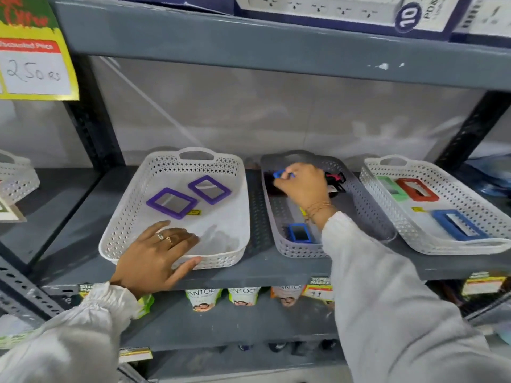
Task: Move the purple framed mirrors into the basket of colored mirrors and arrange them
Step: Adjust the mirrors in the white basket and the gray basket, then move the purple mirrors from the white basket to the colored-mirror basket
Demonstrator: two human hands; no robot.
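Two purple framed mirrors (171, 202) (209, 189) lie flat in the white basket (132, 211) on the grey shelf. My left hand (157, 255) rests on that basket's near rim, fingers spread, thumb against the front wall. The grey basket (356, 189) in the middle holds colored mirrors: a blue one (299, 233) stands near its front, dark and pink ones (336, 179) lie at the back. My right hand (302, 186) is inside the grey basket, fingers pinched on a blue mirror (279, 173) at its far end.
A third white basket (453, 244) at the right holds green (391, 188), red (417, 189) and blue (459, 224) framed mirrors. Another basket (16, 178) sits at the far left. A shelf board runs overhead; pouches stand on the shelf below.
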